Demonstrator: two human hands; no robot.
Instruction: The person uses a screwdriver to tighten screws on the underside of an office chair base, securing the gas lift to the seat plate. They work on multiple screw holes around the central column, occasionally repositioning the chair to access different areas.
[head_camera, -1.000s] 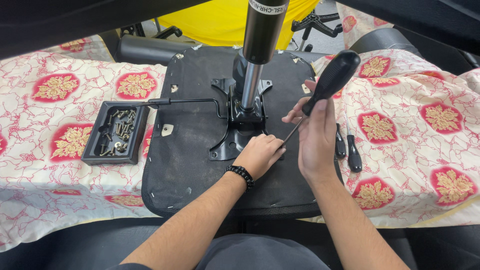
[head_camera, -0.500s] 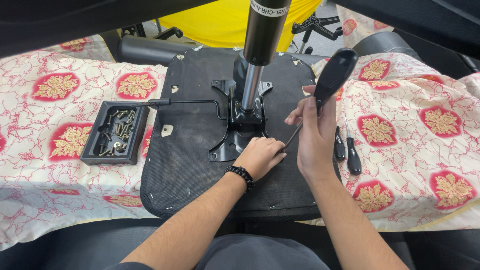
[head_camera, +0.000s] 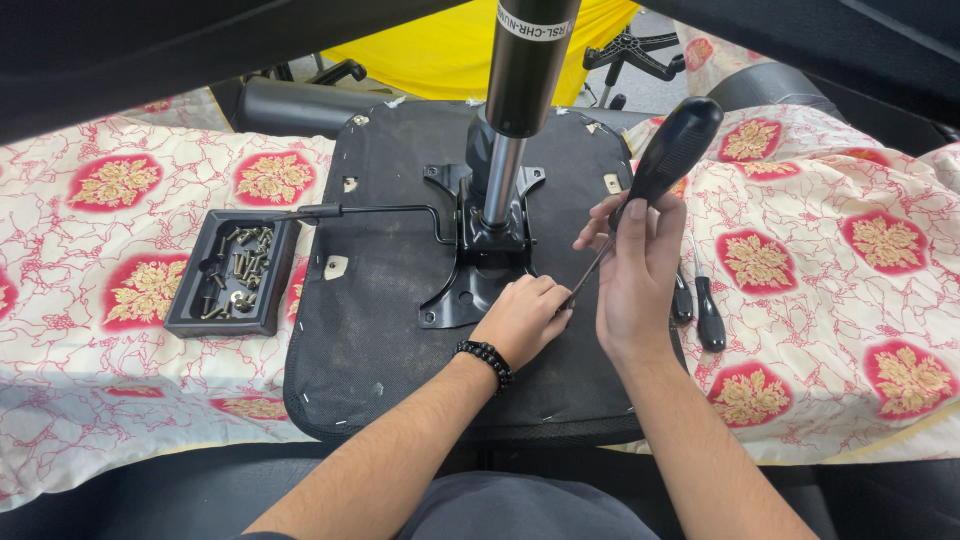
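Right now, looking down from my head, my right hand (head_camera: 640, 275) is wrapped around the black handle of a long screwdriver (head_camera: 670, 150), fingers closed firmly on it, thumb lying along the grip; the handle tilts up and away to the right while the thin shaft slants down to the left. My left hand (head_camera: 522, 318) is curled down at the tip of that shaft, fingers bunched narrow on the metal mounting plate (head_camera: 470, 285) (whether they pinch a screw there I cannot tell, since the fingertips are hidden under my knuckles). A black beaded bracelet (head_camera: 487, 362) sits on that wrist. The plate is bolted at the middle of the upturned office chair seat base (head_camera: 380, 330), whose black underside lies flat across the flowered red-and-cream cloth (head_camera: 110, 250). From the plate the gas lift cylinder (head_camera: 515, 110) rises straight toward me, silver rod below, black tube above. A thin adjustment lever (head_camera: 360, 210) runs out from the plate to the left, its black grip ending just above a black plastic tray (head_camera: 235, 272) of loose screws, which rests on the cloth touching the seat's left edge. Just right of my right hand, two more black-handled screwdrivers (head_camera: 708, 312) lie side by side on the cloth. Behind the seat I see a yellow sheet (head_camera: 440, 50) and a black chair star base (head_camera: 630, 50).
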